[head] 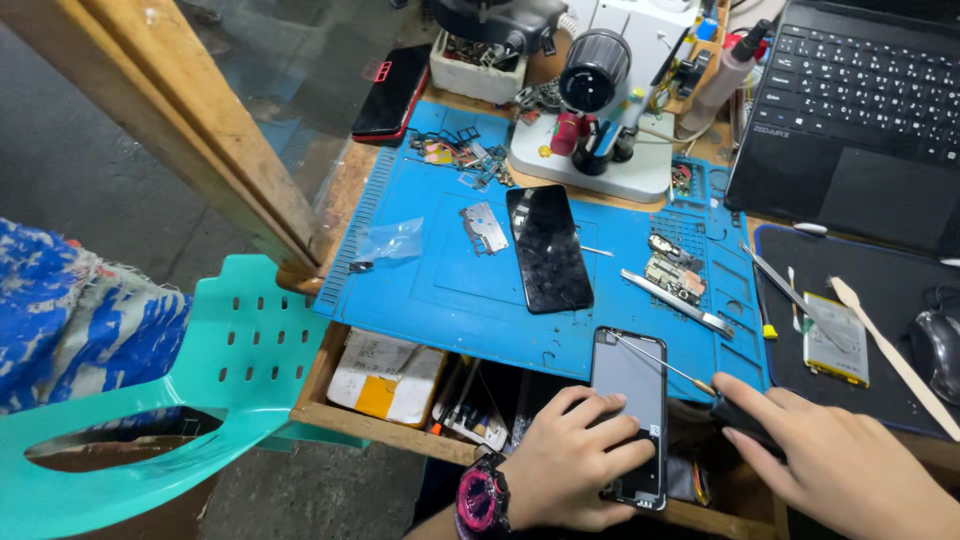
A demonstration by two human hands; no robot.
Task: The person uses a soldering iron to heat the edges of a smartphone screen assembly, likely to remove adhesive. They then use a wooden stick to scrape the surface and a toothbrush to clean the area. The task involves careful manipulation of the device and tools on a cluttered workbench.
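Two hands work at the near edge of the blue mat (480,300). The left hand (570,460) lies flat over the lower half of an opened phone (630,415), its grip clamped on the frame, likely to steady it half off the mat's edge. The right hand (830,460) has its grip closed on a screwdriver (690,378), whose thin shaft slants onto the phone's upper part. A second phone (548,248) lies face up at the mat's middle, with a circuit board (672,272) to its right, apparently set aside within reach.
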